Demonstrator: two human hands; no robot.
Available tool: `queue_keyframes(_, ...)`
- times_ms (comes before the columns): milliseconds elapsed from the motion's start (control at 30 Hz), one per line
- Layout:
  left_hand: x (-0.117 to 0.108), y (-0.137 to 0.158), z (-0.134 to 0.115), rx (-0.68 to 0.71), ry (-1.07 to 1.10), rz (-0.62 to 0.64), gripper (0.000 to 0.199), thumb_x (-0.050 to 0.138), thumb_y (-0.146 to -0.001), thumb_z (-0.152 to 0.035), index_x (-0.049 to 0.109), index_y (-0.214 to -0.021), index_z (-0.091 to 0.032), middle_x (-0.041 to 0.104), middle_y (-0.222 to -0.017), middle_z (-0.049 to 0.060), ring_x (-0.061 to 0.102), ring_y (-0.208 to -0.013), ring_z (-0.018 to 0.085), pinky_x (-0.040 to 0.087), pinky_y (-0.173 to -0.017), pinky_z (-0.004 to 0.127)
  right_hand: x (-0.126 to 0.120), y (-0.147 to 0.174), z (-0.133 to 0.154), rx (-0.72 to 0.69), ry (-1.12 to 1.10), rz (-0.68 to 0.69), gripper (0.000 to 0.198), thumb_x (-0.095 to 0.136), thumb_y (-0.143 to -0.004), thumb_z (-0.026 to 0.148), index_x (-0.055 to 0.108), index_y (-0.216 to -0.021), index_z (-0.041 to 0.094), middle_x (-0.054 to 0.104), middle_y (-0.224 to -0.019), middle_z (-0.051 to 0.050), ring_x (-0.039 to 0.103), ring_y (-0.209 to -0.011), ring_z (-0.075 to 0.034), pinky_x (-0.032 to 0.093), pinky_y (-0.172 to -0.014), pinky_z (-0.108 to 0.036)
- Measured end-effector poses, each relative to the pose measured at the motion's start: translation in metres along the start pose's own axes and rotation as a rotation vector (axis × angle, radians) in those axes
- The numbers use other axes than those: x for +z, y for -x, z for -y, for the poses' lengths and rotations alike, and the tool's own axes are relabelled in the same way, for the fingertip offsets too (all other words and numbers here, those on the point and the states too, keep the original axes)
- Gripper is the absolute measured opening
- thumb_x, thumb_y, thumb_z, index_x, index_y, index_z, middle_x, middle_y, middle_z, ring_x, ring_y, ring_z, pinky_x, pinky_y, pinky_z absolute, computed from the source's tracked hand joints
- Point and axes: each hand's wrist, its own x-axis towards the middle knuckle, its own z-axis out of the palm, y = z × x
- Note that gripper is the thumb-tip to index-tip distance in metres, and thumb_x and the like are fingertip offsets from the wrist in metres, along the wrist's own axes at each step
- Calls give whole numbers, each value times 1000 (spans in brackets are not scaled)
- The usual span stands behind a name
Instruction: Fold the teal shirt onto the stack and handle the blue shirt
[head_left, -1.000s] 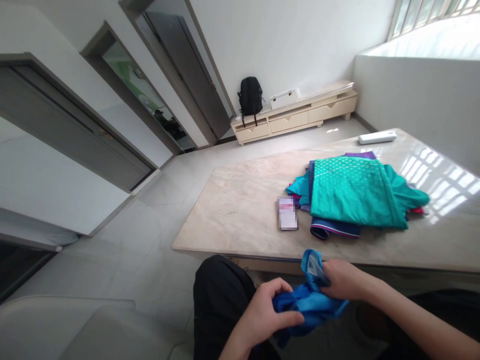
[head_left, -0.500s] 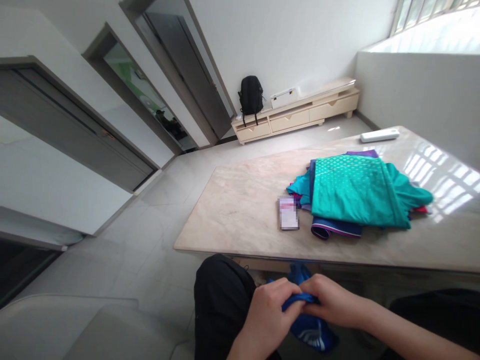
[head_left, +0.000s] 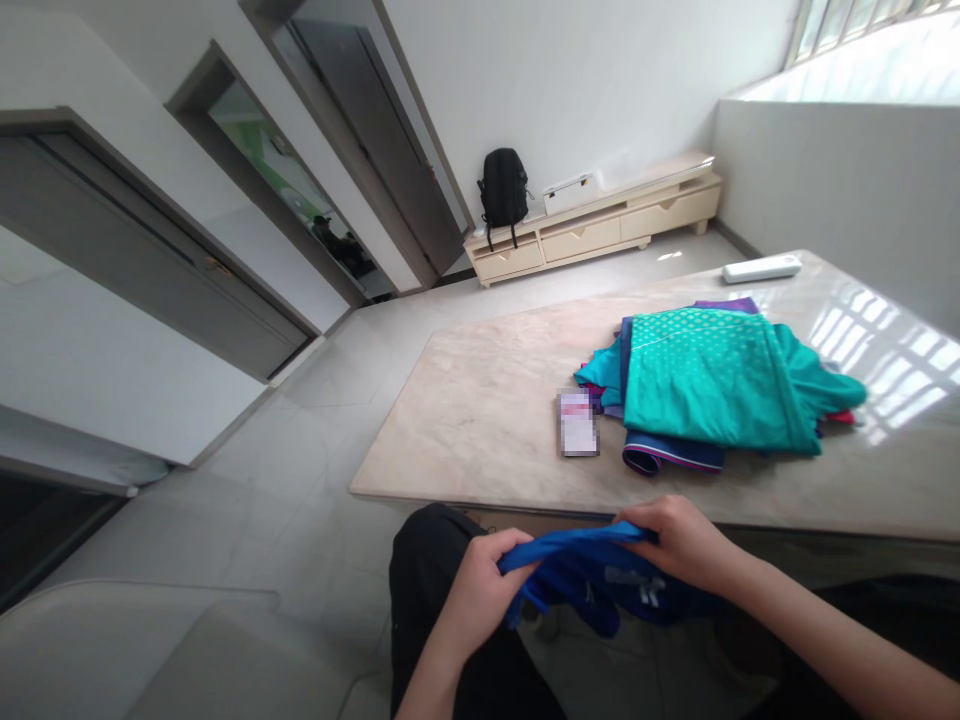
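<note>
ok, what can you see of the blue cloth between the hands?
The bright blue, soft-looking cloth has small pale markings toward the right, too blurred to read. Its upper edge spans between the bare left hand and bare right hand, held in each grip; the rest hangs in loose folds, on the near side of the pale marble-patterned table.

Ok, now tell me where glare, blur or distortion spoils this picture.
Head view: the window washes toward white; head view: barred glare covers the right of the tabletop; head view: a small flat item is pixelated; head view: the pale print on the blue cloth is too soft to read; head view: the doors lean, perhaps from lens distortion or head tilt.
</note>
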Motion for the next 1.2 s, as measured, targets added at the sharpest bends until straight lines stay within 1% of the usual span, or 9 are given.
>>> queue_keyframes(100,-10,4,-9,19,67,-79,23,75,-86,-36,80,-90,-15,77,-84,6,68,-78,21,50,-72,25,-4,-2,-2,10,72,41,36,57,-97,48,76,-82,21,75,-76,-8,70,-74,-23,39,-66,-29)
queue_keyframes(167,-12,6,-11,35,120,-119,21,79,-82,-34,81,-90,-14,78,-85,7,70,-80,22,53,-75,26,-7,-3,-4,21,109,75,37,59,-96,51,76,-81,21,74,-75,-8,69,-72,-24,36,-64,-29)
queue_keyframes(333,-10,12,-11,38,254,-114,19,80,-82,-28,83,-97,-17,82,-97,9,74,-92,25,57,-85,28,-7,-3,-7,81,163,135,12,66,-85,28,77,-83,25,77,-79,-7,72,-76,-26,35,-63,-30)
queue_keyframes(400,-9,14,-13,32,285,-108,20,78,-84,-30,84,-100,-18,82,-99,9,75,-93,25,58,-85,27,-5,-3,-8,112,179,154,13,66,-81,22,78,-82,26,77,-80,-6,73,-79,-27,36,-64,-30)
queue_keyframes(567,-13,19,-17,62,228,-125,25,74,-88,-34,84,-104,-18,82,-102,10,77,-97,27,60,-88,29,-2,-2,-11,199,245,196,16,65,-81,20,80,-85,26,79,-85,-8,75,-84,-30,43,-67,-31)
queue_keyframes(733,-38,21,-10,116,-9,-371,30,68,-91,-36,82,-112,-20,82,-110,8,77,-103,28,61,-95,34,-7,0,-23,295,361,200,18,66,-85,23,82,-94,17,78,-95,-20,74,-93,-42,51,-75,-42)
queue_keyframes(900,-65,20,6,152,-201,-661,28,72,-84,-38,84,-101,-20,83,-101,7,79,-94,30,64,-91,38,-17,1,-33,327,396,183,20,67,-86,23,81,-100,19,79,-99,-17,73,-99,-41,52,-78,-43)
queue_keyframes(1033,-74,23,18,99,-184,-662,31,72,-84,-41,84,-103,-20,83,-102,7,79,-95,29,64,-91,37,-20,2,-37,343,402,187,19,67,-85,23,81,-98,20,79,-100,-17,74,-99,-39,52,-78,-41)
queue_keyframes(1200,-70,23,22,38,46,-616,38,73,-85,-45,81,-108,-16,82,-104,9,78,-97,28,62,-92,35,-18,2,-40,368,402,201,19,72,-83,29,81,-97,20,78,-97,-18,74,-96,-39,51,-75,-38)
